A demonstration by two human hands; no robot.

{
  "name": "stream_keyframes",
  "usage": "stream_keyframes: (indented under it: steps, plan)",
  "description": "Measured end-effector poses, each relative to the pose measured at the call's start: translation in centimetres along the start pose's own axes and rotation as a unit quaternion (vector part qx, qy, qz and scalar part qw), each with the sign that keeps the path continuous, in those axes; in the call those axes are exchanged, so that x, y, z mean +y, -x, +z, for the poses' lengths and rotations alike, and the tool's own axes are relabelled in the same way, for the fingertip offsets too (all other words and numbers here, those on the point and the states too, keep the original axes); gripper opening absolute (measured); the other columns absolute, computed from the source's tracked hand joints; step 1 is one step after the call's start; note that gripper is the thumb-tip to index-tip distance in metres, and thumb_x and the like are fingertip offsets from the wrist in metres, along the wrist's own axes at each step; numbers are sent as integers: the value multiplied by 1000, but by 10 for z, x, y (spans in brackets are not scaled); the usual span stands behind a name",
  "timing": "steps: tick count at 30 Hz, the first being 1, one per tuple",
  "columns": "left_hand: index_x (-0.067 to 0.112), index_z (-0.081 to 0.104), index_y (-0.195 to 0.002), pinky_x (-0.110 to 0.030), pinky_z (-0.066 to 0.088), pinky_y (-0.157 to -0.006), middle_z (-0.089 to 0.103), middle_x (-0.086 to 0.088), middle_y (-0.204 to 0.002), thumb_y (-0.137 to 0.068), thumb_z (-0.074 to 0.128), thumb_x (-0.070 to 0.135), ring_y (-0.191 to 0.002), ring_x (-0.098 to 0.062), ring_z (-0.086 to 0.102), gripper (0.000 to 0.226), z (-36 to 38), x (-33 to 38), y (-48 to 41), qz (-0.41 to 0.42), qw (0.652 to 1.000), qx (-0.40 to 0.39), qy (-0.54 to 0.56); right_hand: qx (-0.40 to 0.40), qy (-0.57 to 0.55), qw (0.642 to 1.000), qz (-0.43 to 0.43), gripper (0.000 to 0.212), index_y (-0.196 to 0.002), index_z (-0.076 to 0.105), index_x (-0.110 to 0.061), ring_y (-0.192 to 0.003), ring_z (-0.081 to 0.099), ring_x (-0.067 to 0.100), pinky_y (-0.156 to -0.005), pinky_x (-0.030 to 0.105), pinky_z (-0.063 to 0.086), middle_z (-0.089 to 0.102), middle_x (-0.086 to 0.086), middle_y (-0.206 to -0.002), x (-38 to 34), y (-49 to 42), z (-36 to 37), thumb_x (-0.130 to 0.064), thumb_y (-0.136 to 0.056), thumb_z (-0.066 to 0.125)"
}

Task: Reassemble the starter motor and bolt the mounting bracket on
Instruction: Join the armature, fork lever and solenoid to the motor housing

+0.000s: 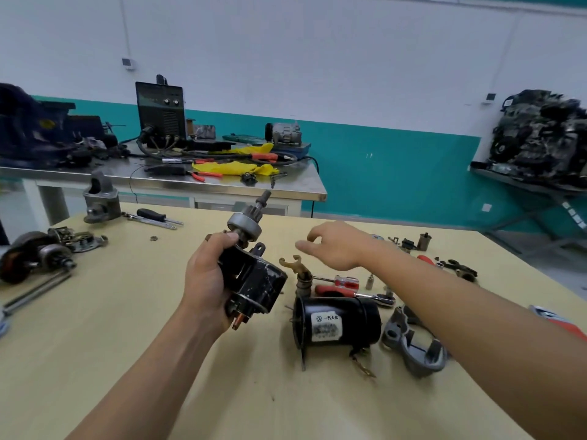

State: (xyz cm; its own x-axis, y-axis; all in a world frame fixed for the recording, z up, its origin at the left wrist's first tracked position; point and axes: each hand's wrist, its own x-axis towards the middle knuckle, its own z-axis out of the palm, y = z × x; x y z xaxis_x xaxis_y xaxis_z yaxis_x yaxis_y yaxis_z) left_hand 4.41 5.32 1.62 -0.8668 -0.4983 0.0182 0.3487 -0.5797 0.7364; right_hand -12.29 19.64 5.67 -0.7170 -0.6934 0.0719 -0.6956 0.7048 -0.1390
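Left hand (205, 282) is wrapped round the solenoid-and-pinion assembly (254, 282) above the middle of the tabletop (127, 344), right hand (333, 246) hangs loose and empty over the shift fork (293, 263), so I'd pinch that fork by its stem and seat the prongs squarely round the pinion collar.

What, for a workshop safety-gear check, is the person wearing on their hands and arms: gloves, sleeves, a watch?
Nothing worn shows. The left hand and the right hand are gloveless, and no ring shows on the fingers in view. The left forearm and the right forearm are uncovered to the picture's edge: no sleeve, watch, bracelet or wrist strap.
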Motion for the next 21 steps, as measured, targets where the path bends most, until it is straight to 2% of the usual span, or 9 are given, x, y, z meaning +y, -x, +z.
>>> stream_keyframes:
  steps: [2, 4, 6, 8, 10, 12, 17, 19, 21]
  plan:
    - [19, 59, -88, -41, 57, -71, 66, -11, -99, -89, 62, 24, -78, -19, 75, 6, -1, -1, 0, 2, 1000, 2, -3, 19, -77, 997, -2, 62, -132, 60, -17, -102, 57, 17, -88, 35, 45, 67, 4, -125, -2, 15, -11, -66, -96, 44]
    - [17, 61, -95, -40, 58, -65, 66, -13, -98, -89, 63, 26, -75, -20, 74, 11, -1, -2, 0, -1, 1000, 6, -4, -35, -104, 993, -30, 67, -138, 55, -23, -101, 60, 12, -89, 35, 47, 67, -2, -122, -6, 39, -18, -69, -88, 57]
    - [10, 63, -114, -37, 57, -59, 68, -14, -96, -88, 64, 31, -69, -21, 69, 33, 1, -3, 3, -14, 1000, 7, -4, -98, -104, 988, -64, 76, -143, 48, -29, -108, 61, 8, -97, 33, 49, 64, -9, -128, -10, 65, -17, -68, -81, 67]
    - [5, 58, -132, -36, 56, -61, 68, -12, -94, -82, 68, 37, -70, -23, 66, 60, 4, -3, 6, -21, 1000, 3, -2, -75, -207, 972, -85, 81, -144, 47, -32, -114, 61, 4, -100, 30, 50, 63, -12, -133, -18, 88, -11, -69, -75, 71]
    - [5, 55, -137, -43, 58, -72, 66, -13, -98, -77, 71, 42, -79, -28, 66, 72, 8, -3, 9, -13, 1000, -13, -3, -23, -425, 902, -65, 78, -134, 55, -32, -111, 67, 6, -99, 33, 53, 71, -11, -123, -33, 103, -8, -72, -68, 70]
    - [4, 55, -135, -56, 56, -87, 64, -22, -110, -79, 70, 44, -94, -37, 65, 70, 14, -6, 15, 3, 1000, -30, -3, -16, -549, 835, -23, 76, -124, 61, -26, -103, 72, 15, -95, 41, 57, 74, -4, -113, -50, 105, -4, -69, -62, 73]
    - [0, 52, -133, -63, 55, -89, 60, -37, -123, -81, 68, 41, -109, -54, 63, 68, 31, -21, 36, 74, 996, -40, -17, 81, -590, 803, 30, 66, -122, 64, -25, -100, 72, 18, -86, 39, 61, 74, 0, -108, -76, 101, 14, -33, -63, 93]
    - [0, 52, -129, -64, 50, -98, 60, -34, -126, -78, 73, 42, -119, -54, 58, 68, 33, -23, 36, 91, 994, -48, -35, 65, -671, 738, 36, 55, -117, 67, -19, -92, 74, 20, -76, 34, 60, 77, 3, -101, -70, 101, 19, -14, -66, 89]
    - [0, 51, -129, -53, 51, -97, 63, -27, -124, -73, 81, 54, -119, -43, 60, 84, 30, -21, 34, 105, 985, -113, -76, -23, -763, 645, 34, 45, -111, 67, -6, -76, 70, 22, -69, 37, 56, 73, 10, -89, -61, 104, 20, -3, -68, 76]
